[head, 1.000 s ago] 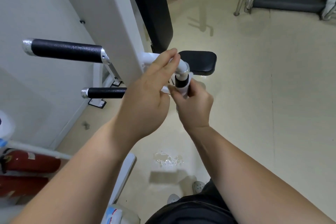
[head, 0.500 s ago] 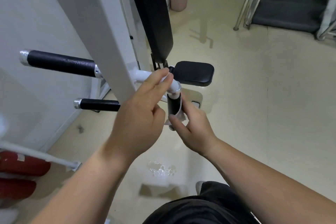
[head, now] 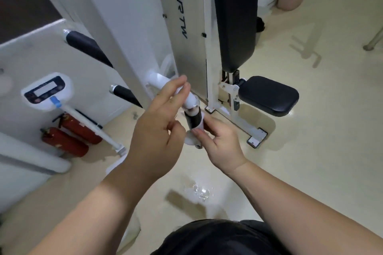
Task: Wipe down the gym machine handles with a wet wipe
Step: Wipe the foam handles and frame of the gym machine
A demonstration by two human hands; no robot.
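A white machine arm [head: 159,80] bends down into a short black handle [head: 193,119]. A white wet wipe [head: 191,138] is wrapped around the handle's lower end. My right hand [head: 219,143] pinches the wipe against the handle from the right. My left hand [head: 157,128] is just left of the handle, fingers spread, fingertips resting on the white arm above it. Two more black handles [head: 87,47] [head: 126,95] stick out at the left, partly hidden behind the white upright.
The machine's black backrest [head: 236,16] and seat pad [head: 269,95] are right of the handle, its white base foot [head: 257,136] below. Two red fire extinguishers [head: 68,138] lie at the left under a white scale [head: 47,91]. A wet patch [head: 199,190] glints on the beige floor.
The view has swung left and lifted, bringing the scale and extinguishers into view. My right hand has slid the wipe down toward the handle's lower end. My left hand stays on the white arm.
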